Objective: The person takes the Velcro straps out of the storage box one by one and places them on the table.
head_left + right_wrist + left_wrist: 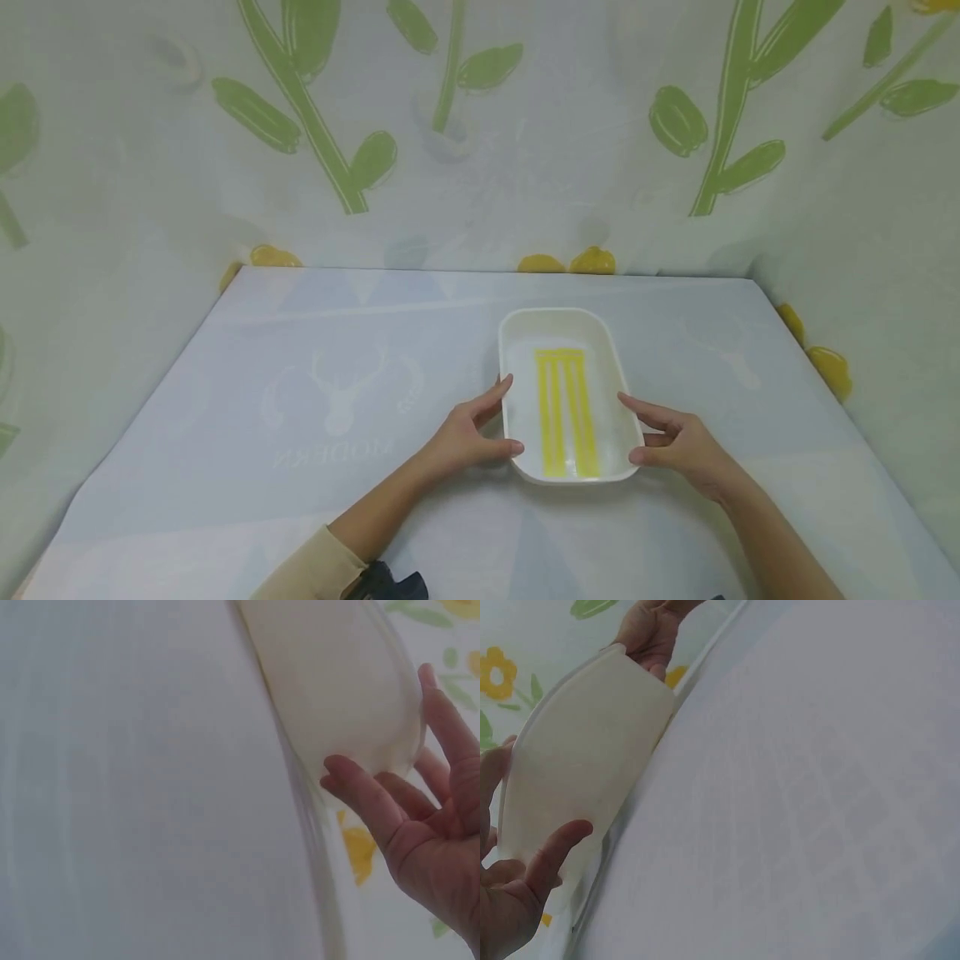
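Between my two hands is a white, round-cornered rectangular tray, with long yellow stripes and a short yellow crossbar on its inside floor. My left hand holds its left side, thumb at the near corner and fingers farther along the wall. On the opposite side my right hand grips in the same way, thumb low and forefinger at the rim. Both wrist views show the tray's plain outer wall, the left thumb pressing it; the right fingers lie against it too. The stripes are hidden there.
The tray is over a pale table cover with a faint deer-head print and lettering on its left. Behind and at the sides stand white cloth walls with green leaves and yellow flowers. A dark strap is on the left wrist.
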A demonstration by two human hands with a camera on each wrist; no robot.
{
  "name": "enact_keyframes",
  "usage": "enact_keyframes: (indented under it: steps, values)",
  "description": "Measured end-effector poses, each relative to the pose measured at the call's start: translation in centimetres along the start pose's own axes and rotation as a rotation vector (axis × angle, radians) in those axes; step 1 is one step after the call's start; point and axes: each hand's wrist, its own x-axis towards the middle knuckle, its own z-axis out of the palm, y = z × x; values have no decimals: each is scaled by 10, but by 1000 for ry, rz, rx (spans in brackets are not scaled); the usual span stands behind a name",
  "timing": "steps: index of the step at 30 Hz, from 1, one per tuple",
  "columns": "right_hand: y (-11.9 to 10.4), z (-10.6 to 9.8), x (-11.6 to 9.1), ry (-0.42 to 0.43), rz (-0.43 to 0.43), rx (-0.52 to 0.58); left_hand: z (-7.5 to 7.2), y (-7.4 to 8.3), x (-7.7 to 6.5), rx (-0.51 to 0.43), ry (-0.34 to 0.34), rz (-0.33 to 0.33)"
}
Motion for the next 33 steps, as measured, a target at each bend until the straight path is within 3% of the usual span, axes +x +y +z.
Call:
enact_keyframes:
  steps: [6, 12, 17, 25, 30, 33]
  values:
    - [-7, 10, 7, -44, 27, -67, -14, -2, -7, -10, -7, -22]
    - [-3, 15, 13, -35, -31, -132, -17, -3, -13, -18, 17, -22]
    - [8, 15, 16, -4, -94, -110, -17, -3, -18, -22, 38, -26]
    - [27, 15, 17, -87, -285, 35, -31, 9, -12, 76, 88, -57]
    - [35, 15, 19, -83, -388, 16, -42, 24, -4, 185, 120, -82]
    - [37, 16, 20, -71, -407, 18, -49, 32, 0, 258, 147, -93]
